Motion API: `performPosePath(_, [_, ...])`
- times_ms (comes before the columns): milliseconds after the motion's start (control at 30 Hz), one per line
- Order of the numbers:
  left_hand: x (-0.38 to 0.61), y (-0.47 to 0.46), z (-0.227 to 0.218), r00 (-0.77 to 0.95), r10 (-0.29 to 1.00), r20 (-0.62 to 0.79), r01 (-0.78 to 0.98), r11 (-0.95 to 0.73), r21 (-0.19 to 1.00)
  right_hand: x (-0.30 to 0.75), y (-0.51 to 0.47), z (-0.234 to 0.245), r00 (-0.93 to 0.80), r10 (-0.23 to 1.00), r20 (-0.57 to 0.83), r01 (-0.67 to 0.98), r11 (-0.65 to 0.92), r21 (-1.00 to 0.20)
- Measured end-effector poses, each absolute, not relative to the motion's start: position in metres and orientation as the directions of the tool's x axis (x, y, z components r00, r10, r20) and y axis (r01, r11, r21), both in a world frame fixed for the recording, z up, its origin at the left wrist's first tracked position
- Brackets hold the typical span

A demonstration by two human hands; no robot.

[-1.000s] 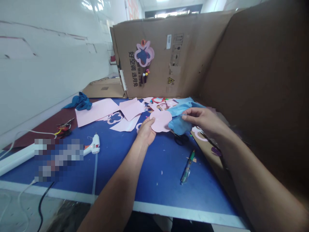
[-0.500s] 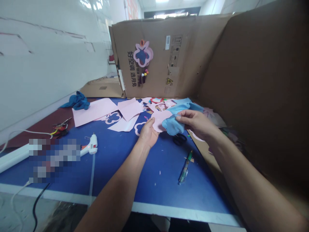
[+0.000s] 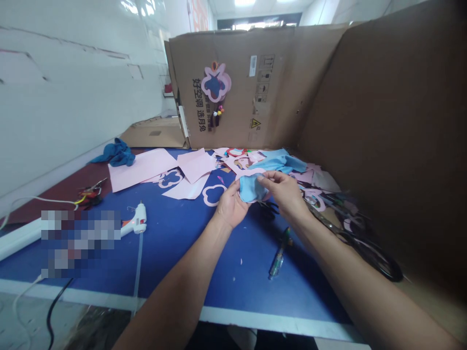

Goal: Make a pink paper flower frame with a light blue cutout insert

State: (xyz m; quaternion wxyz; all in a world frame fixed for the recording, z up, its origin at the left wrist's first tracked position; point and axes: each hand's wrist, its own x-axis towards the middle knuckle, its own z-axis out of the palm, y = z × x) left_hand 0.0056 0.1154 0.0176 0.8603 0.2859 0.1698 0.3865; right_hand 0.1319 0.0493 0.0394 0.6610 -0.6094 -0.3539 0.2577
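My left hand [image 3: 229, 203] and my right hand [image 3: 282, 190] meet above the blue table [image 3: 189, 253] and together hold a light blue paper cutout [image 3: 251, 188]. A pink paper cutout [image 3: 255, 171] lies behind the blue one, and only its top edge shows. My left fingers pinch the stack's left edge while my right thumb and fingers grip its upper right. Black scissors [image 3: 269, 209] lie on the table just under my right hand, mostly hidden.
A glue gun [image 3: 136, 221] lies at the left, a green pen [image 3: 278, 256] near my right forearm. Pink sheets [image 3: 146, 165], scraps and a blue sheet [image 3: 280, 161] cover the far table. Cardboard walls [image 3: 383, 121] stand behind and at the right, with a flower ornament [image 3: 215, 83] hung on them.
My right hand carried the blue cutout leftwards onto the pink cutout in my left hand. Both hands drew together and a little nearer to me. The blue piece now covers most of the pink.
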Motion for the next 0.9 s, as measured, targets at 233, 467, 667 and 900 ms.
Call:
performPosePath(233, [0.008,0.113,0.017,0.663,0.747,-0.045,-0.572,0.544,0.614,0.134,0.053,0.028,0.68,0.711,0.177,0.105,0.144,-0.984])
performPosePath(467, [0.008,0.12,0.002,0.573,0.819,0.023,-0.583,0.388,0.713,0.131,0.052,0.028,0.65,0.733,0.202,0.153,0.135,-0.979])
performPosePath(667, [0.009,0.121,0.002,0.516,0.856,0.018,-0.569,0.327,0.755,0.13,0.054,0.027,0.638,0.749,0.177,0.104,0.144,-0.984])
performPosePath(900, [0.007,0.122,0.004,0.524,0.851,0.027,-0.544,0.31,0.78,0.135,0.055,0.027,0.592,0.795,0.133,0.043,0.133,-0.99])
